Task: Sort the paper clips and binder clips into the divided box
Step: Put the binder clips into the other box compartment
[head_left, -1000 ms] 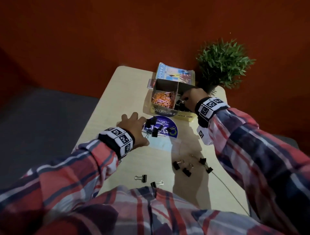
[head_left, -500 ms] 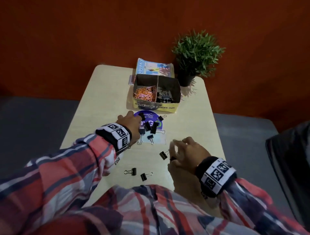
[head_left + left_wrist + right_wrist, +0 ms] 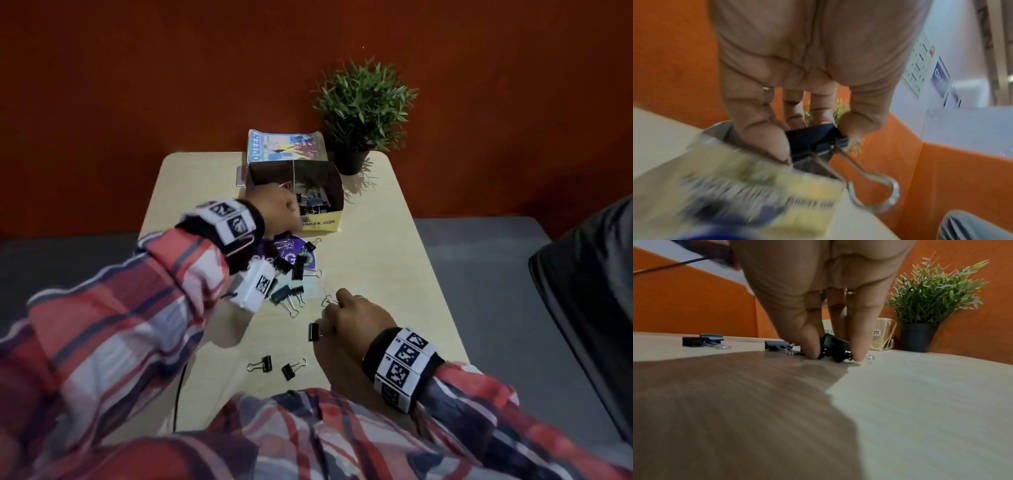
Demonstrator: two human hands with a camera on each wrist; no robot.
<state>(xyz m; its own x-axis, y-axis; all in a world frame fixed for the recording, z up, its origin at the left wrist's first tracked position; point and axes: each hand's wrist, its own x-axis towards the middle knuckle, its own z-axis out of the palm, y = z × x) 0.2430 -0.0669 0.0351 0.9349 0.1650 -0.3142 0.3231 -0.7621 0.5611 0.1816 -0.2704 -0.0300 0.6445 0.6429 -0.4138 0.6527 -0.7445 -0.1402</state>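
The divided box (image 3: 334,192) stands at the far middle of the table, its yellow front labelled for binder clips. Its right compartment holds several black binder clips (image 3: 313,202). My left hand (image 3: 284,207) hovers over the box's front edge and hides most of the left compartment. It pinches a black binder clip (image 3: 813,138) between thumb and fingers (image 3: 851,129). My right hand (image 3: 330,315) is down on the table, and its thumb and a finger (image 3: 858,352) pinch a black binder clip (image 3: 835,346). Loose binder clips (image 3: 294,270) lie between box and right hand.
A blue round sticker (image 3: 291,248) lies under the loose pile. Three more binder clips lie near me (image 3: 312,331), (image 3: 262,364), (image 3: 291,370). A potted plant (image 3: 363,113) stands right of the box and a printed packet (image 3: 284,145) behind it. A cable (image 3: 178,394) runs off the near edge.
My left hand has lifted off the pile by the sticker and gone forward to the box with a clip. My right hand has closed on a clip on the table.
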